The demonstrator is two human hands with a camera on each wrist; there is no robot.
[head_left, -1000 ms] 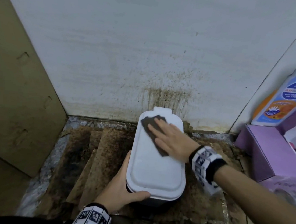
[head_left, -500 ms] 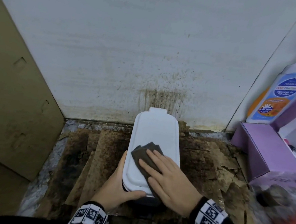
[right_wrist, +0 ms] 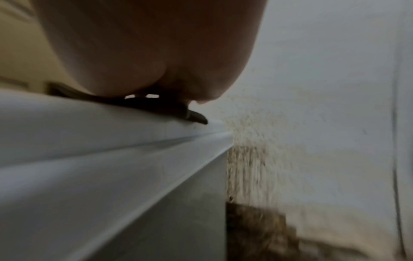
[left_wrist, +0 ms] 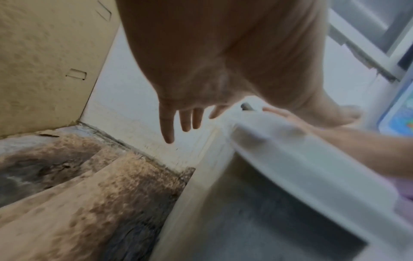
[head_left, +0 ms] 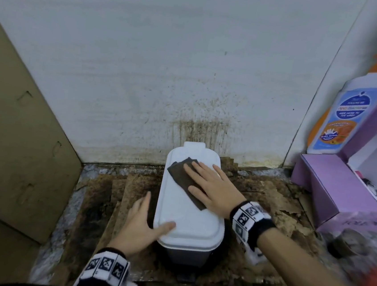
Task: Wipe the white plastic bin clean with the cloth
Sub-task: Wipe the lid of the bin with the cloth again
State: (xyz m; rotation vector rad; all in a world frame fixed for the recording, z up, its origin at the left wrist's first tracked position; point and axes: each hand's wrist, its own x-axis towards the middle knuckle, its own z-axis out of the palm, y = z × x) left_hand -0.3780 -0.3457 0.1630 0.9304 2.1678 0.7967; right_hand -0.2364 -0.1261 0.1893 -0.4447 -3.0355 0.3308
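Note:
The white plastic bin (head_left: 189, 215) stands on the floor against the wall with its lid closed. A dark brown cloth (head_left: 182, 179) lies on the far half of the lid, and my right hand (head_left: 210, 187) presses it flat with straight fingers. My left hand (head_left: 149, 222) is at the bin's front left corner: the thumb rests on the lid and the fingers are straight beside the bin's left side. The left wrist view shows those fingers (left_wrist: 167, 127) spread in the air beside the bin (left_wrist: 290, 167). From the right wrist, the cloth (right_wrist: 156, 106) is seen squeezed under my palm.
Stained brown cardboard sheets (head_left: 111, 204) cover the floor around the bin. A tan cardboard panel (head_left: 20, 137) stands at the left. The white wall (head_left: 168, 59) behind has a brown splatter. Purple boxes (head_left: 340, 193) and a wash bottle (head_left: 339, 116) crowd the right.
My right hand slid the cloth from the lid's near end back to its far end. My left fingers straightened off the bin's side; the thumb stays on the lid.

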